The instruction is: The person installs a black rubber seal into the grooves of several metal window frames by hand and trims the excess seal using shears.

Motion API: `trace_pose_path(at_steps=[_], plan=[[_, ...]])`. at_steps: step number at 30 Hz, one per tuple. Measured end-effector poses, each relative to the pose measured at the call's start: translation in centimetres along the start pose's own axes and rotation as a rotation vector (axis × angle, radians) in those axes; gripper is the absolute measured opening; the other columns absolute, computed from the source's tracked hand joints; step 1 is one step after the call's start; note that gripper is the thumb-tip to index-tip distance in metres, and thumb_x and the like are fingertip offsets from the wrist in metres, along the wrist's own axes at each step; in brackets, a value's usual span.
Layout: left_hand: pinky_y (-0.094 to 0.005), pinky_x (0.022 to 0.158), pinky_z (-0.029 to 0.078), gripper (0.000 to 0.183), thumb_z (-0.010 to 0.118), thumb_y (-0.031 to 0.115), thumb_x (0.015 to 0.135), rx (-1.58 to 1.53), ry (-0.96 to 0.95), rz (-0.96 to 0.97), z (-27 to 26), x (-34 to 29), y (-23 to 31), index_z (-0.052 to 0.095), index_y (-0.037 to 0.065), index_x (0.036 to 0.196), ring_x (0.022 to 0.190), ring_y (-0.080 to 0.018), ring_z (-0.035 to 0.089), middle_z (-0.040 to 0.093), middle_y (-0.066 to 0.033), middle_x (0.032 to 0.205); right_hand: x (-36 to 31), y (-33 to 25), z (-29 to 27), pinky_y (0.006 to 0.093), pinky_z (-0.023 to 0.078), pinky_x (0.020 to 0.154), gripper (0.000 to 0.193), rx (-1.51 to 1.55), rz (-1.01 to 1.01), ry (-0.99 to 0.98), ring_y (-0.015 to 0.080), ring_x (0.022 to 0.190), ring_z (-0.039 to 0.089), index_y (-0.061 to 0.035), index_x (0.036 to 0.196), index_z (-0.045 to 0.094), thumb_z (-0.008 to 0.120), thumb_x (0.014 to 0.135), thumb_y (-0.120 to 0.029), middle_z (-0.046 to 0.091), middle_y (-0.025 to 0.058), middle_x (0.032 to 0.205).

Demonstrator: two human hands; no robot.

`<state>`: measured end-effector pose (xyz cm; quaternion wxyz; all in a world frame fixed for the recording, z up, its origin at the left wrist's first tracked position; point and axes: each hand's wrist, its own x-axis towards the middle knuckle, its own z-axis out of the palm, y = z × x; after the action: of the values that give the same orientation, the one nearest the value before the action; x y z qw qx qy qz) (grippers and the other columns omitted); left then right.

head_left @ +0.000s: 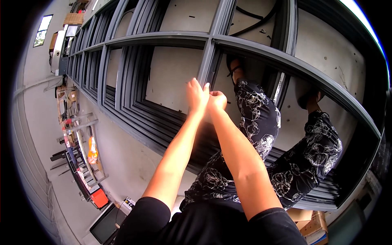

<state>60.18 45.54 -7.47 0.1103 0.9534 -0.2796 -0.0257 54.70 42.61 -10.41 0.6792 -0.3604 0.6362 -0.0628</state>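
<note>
Both my arms reach forward to a stack of grey metal frames (253, 48) lying over the floor. My left hand (197, 97) is closed, its fingers pressed together beside a crossbar (207, 65). Close against it, my right hand (217, 100) is curled, thumb side toward the left hand. Anything between the fingers is too small or hidden to make out. Whether the hands touch the crossbar or hover just above it, I cannot tell. My legs in patterned black trousers (261, 114) stand inside the openings of the frames.
The frames stretch far to the upper left in several layers. A black cable (263, 22) lies in one opening. Along the left stand a rack with assorted items, an orange bag (93, 151) and a red-orange box (99, 198). Cardboard boxes (316, 226) sit at the lower right.
</note>
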Motion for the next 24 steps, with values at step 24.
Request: trace_pose_path(at_steps=[24], plan=[[-0.0464, 0.093, 0.046, 0.061, 0.062, 0.045, 0.091, 0.151, 0.078, -0.052, -0.5, -5.0, -2.4, 0.048, -0.002, 0.127, 0.109, -0.0401, 0.056, 0.058, -0.0205, 0.115, 1.3, -4.7, -2.9, 0.0355, 0.052, 0.075, 0.017, 0.356, -0.017, 0.105, 0.0198, 0.075, 0.064, -0.0007, 0.092, 0.066, 0.067, 0.088, -0.017, 0.069, 0.0088, 0.082]])
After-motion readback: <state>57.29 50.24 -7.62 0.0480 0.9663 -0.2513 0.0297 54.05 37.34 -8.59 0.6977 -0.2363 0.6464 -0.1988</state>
